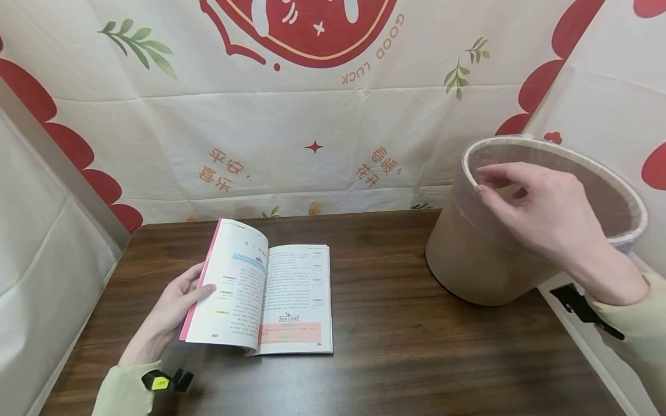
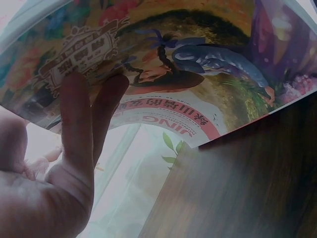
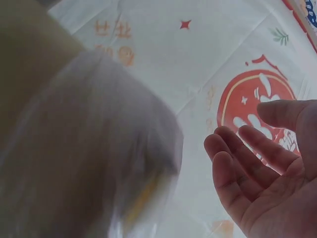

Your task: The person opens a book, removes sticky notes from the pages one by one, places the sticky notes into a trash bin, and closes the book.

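Observation:
An open book (image 1: 298,297) lies on the table, its left half lifted off the wood. My left hand (image 1: 179,300) grips that raised left edge, thumb on the printed page and fingers behind the cover. In the left wrist view, the fingers of my left hand (image 2: 74,148) lie against the illustrated cover (image 2: 198,59). Over the near rim of a beige bin (image 1: 484,254) hovers my right hand (image 1: 546,208), fingers loosely bent and holding nothing. The right wrist view has the palm and spread fingers of my right hand (image 3: 267,173) beside the blurred bin liner (image 3: 124,124).
The brown wooden table (image 1: 385,358) stretches under the book and the bin. A clear plastic liner covers the bin's rim (image 1: 637,214). Behind the table hangs a white printed cloth (image 1: 291,127) with red shapes, leaves and lettering. More white cloth (image 1: 41,231) drapes at the left.

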Tool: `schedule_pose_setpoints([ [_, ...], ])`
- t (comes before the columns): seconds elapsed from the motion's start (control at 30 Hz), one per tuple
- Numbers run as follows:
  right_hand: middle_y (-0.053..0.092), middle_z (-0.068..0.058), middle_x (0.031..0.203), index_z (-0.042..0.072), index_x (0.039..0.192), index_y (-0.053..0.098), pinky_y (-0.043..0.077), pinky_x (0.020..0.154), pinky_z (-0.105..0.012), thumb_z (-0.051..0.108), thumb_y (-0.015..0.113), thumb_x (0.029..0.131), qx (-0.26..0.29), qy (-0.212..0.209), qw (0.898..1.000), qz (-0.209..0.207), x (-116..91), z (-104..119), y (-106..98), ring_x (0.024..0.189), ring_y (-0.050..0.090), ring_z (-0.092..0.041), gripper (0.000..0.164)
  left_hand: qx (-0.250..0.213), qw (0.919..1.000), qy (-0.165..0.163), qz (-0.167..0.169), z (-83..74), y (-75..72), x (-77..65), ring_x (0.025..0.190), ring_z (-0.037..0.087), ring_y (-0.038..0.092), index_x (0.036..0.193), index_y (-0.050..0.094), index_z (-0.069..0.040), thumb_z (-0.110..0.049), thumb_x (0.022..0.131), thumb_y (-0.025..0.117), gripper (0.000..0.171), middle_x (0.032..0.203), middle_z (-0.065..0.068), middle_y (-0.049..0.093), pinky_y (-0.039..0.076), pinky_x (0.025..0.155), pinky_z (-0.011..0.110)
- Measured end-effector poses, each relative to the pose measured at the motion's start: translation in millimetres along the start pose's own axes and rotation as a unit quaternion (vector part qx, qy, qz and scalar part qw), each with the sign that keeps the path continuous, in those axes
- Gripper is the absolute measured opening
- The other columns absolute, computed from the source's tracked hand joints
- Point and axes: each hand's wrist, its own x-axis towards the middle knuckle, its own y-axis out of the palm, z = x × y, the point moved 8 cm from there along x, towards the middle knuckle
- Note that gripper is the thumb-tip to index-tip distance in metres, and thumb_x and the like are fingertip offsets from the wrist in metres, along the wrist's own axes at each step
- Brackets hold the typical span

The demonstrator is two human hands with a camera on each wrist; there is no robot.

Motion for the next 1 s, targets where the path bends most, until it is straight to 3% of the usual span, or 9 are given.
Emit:
schedule_pose_setpoints([
  [0.1, 0.071, 0.002, 0.091, 0.015, 0.106, 0.075, 0.038, 0.065, -0.017, 0.020, 0.072, 0.082, 0.006, -0.006, 1.000, 0.008, -2.1, 6.4, 9.3, 0.071, 0.046, 0.019, 0.025, -0.002, 1.0000, 0.001, 0.001, -0.9, 0.3, 0.1, 0.094, 0.033, 0.067, 0.148, 0.027, -0.007, -0.014, 0.096, 0.058, 0.061, 0.112, 0.003, 0.069, 0.053, 0.074, 0.047],
  [0.33, 0.070, 0.005, 0.089, 0.014, 0.106, 0.074, 0.041, 0.066, -0.023, 0.020, 0.069, 0.085, 0.025, -0.011, 0.999, 0.030, -9.4, 18.0, 40.0, 0.071, 0.058, -0.009, 0.022, 0.000, 1.0000, 0.003, 0.004, -3.5, 2.0, -0.5, 0.093, 0.031, 0.068, 0.148, 0.026, -0.004, -0.014, 0.096, 0.058, 0.062, 0.111, 0.003, 0.069, 0.054, 0.073, 0.045],
  [0.5, 0.070, 0.003, 0.089, 0.012, 0.105, 0.074, 0.045, 0.065, -0.032, 0.022, 0.069, 0.086, 0.056, -0.011, 0.997, 0.050, -16.9, 25.8, 71.0, 0.070, 0.059, -0.012, 0.022, 0.000, 1.0000, 0.002, 0.006, -3.4, 2.1, -0.6, 0.092, 0.030, 0.068, 0.148, 0.025, -0.004, -0.014, 0.096, 0.057, 0.062, 0.111, 0.003, 0.069, 0.054, 0.072, 0.045],
  [1.0, 0.070, 0.002, 0.095, 0.011, 0.111, 0.071, 0.050, 0.074, -0.034, 0.028, 0.067, 0.088, 0.148, 0.034, 0.979, 0.135, -45.7, 53.9, 179.4, 0.084, 0.065, -0.012, 0.028, 0.008, 0.9999, -0.010, -0.010, 0.8, -0.5, -0.1, 0.094, 0.032, 0.067, 0.149, 0.025, -0.006, -0.018, 0.095, 0.060, 0.066, 0.112, 0.001, 0.069, 0.053, 0.075, 0.046],
])
